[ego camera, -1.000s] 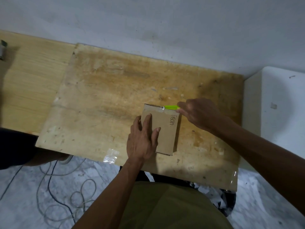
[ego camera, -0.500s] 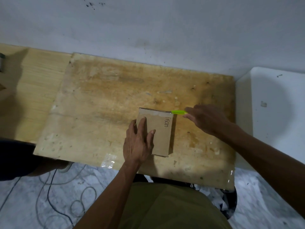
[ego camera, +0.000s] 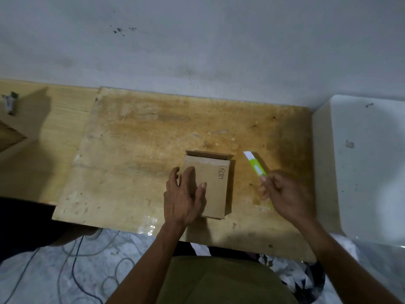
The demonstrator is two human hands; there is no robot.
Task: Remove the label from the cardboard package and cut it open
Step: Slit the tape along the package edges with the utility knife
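A small brown cardboard package (ego camera: pixel 215 185) lies flat on a stained plywood board (ego camera: pixel 135 154), with handwriting along its right side. Its far edge shows a dark slit where the flap gapes. My left hand (ego camera: pixel 185 198) rests palm down on the package's near left part, fingers spread. My right hand (ego camera: pixel 282 194) is lifted to the right of the package and grips a green utility knife (ego camera: pixel 255 164), its white blade pointing up and away, clear of the cardboard. No label shows on the top face.
The board lies on a light wooden table (ego camera: pixel 43 119) against a grey wall. A white box-like surface (ego camera: pixel 368 163) stands at the right. A small tube (ego camera: pixel 9 103) lies far left. Clear tape (ego camera: pixel 148 224) hangs off the board's near edge. Cables (ego camera: pixel 74 266) trail on the floor.
My right hand has drawn the knife away from the package's far right corner, moving right and nearer to me, blade now raised. My left hand stays on the package.
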